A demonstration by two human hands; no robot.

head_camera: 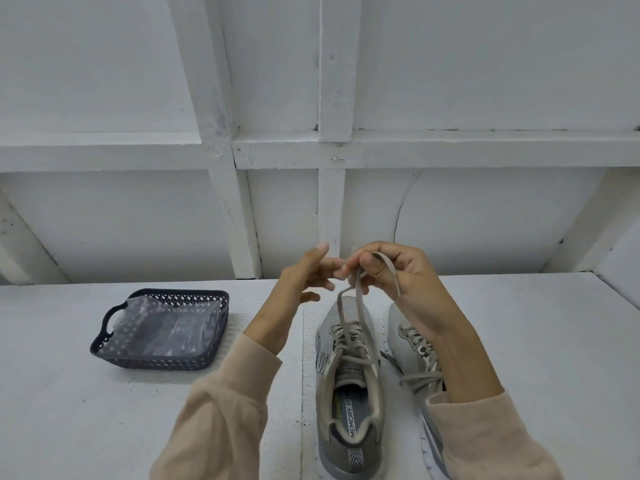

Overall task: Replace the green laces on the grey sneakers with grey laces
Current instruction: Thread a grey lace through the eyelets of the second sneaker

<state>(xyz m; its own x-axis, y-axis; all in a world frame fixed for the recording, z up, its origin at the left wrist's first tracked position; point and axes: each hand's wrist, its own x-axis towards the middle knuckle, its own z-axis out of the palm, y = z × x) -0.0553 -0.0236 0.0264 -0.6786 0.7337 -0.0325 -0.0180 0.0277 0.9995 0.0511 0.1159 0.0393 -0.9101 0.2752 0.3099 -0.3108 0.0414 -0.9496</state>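
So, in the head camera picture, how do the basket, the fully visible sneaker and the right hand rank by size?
1-2. basket and sneaker: they look about alike, and the sneaker is nearer the camera, so no ranking.
3. right hand, pinching the lace: smallest.

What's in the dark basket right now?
Crumpled clear plastic wrapping lies in the basket. Whatever is inside or under the plastic is hidden.

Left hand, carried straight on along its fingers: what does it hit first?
Probably the right hand, which pinches the grey lace; the left hand points its fingers at it, almost touching. Depth unclear.
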